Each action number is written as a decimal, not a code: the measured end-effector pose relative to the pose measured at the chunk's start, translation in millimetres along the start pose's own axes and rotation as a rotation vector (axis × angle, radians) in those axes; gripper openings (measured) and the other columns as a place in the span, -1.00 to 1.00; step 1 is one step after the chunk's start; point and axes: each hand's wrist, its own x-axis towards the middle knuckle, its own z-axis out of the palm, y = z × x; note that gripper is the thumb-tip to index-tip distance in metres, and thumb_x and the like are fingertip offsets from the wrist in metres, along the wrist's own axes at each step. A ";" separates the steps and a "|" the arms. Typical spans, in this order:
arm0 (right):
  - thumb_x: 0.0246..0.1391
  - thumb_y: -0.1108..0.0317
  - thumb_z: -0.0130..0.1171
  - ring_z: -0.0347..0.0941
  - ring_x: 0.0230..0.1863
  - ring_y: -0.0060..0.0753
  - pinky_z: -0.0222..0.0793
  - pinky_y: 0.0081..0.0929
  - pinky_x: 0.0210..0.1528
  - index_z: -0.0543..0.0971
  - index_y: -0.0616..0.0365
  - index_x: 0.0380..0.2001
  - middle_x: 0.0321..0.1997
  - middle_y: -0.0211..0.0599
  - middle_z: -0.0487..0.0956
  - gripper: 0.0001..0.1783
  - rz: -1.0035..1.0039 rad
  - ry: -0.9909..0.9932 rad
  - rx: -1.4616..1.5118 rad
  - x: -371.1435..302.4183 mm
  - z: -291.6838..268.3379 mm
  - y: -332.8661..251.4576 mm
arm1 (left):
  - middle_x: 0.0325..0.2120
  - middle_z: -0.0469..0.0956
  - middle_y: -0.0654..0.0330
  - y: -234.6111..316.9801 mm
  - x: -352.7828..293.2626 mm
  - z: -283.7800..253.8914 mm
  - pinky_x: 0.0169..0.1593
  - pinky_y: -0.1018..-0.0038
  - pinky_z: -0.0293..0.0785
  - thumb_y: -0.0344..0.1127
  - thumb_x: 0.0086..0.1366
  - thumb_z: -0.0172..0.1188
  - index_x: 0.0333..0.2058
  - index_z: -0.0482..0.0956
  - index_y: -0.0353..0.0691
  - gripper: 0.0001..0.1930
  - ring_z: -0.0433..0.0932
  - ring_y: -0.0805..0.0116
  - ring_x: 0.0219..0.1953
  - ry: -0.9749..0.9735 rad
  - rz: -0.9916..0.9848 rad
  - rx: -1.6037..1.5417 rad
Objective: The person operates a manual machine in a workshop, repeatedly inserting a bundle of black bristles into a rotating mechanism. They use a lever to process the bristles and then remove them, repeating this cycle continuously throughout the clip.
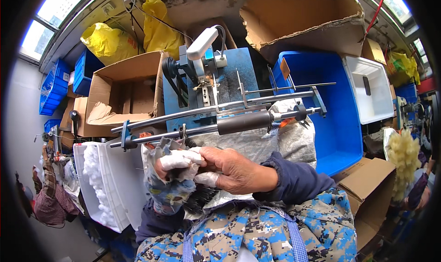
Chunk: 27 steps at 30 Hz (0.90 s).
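Observation:
My left hand point(178, 163), its fingers wrapped in white tape and a ragged patterned cover over its sleeve, is closed around a black bristly bundle point(202, 201). The bristles fan out below that hand, against my camouflage apron. My right hand point(236, 170) meets it at the fingertips, closed in a pinch with tape on its thumb. What lies between the right fingertips is hidden. Just beyond both hands runs a metal rod frame point(170, 135) with a dark grey roller point(243, 122), in front of a blue bench machine point(245, 69) with a white lamp point(202, 44).
Left stand an open cardboard box point(98, 94) and a white bin point(121, 184) holding white fluffy material. To the right are a deep blue bin point(342, 119), a white tray point(376, 85) and another carton point(367, 177). Other people point(53, 202) sit at both sides.

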 end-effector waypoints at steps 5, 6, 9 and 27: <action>-0.04 0.51 0.11 0.47 -0.49 -0.26 0.37 -0.47 -0.49 0.50 0.28 -0.25 -0.50 -0.15 0.50 -0.78 -0.179 0.238 -0.698 7.8 -62.9 -3.6 | -0.35 0.50 0.07 -5.4 1.3 -26.0 -0.17 0.37 0.43 -0.22 -0.08 0.35 -0.22 0.46 -0.36 -0.53 0.51 0.23 -0.31 -0.117 -0.260 0.461; -0.07 0.47 0.13 0.42 -0.54 -0.18 0.34 -0.41 -0.51 0.52 0.21 -0.30 -0.55 -0.20 0.43 -0.81 -0.091 0.318 -0.976 15.3 -76.2 -3.6 | -0.33 0.49 0.03 -7.1 6.7 -29.3 -0.11 0.29 0.41 -0.17 -0.12 0.36 -0.19 0.44 -0.35 -0.47 0.50 0.17 -0.26 -0.310 -0.265 0.874; -0.14 0.51 0.10 0.40 -0.44 -0.19 0.34 -0.32 -0.44 0.53 0.11 -0.43 -0.47 -0.23 0.38 -0.88 0.012 0.385 -1.268 49.4 -109.9 46.0 | -0.32 0.44 0.06 -36.1 -1.1 -21.9 -0.05 0.21 0.27 -0.19 -0.16 0.29 -0.27 0.45 -0.27 -0.56 0.39 0.05 -0.21 -0.592 -0.015 1.106; -0.15 0.39 0.01 0.31 -0.21 -0.21 0.17 -0.24 -0.23 0.55 0.02 -0.49 -0.34 -0.38 0.48 -0.87 0.111 0.321 -1.529 80.5 -128.3 85.6 | -0.48 0.50 0.10 14.5 0.1 -64.4 -0.39 0.56 0.40 -0.46 0.15 0.12 -0.33 0.44 -0.32 -0.89 0.47 0.38 -0.45 0.133 -0.083 0.225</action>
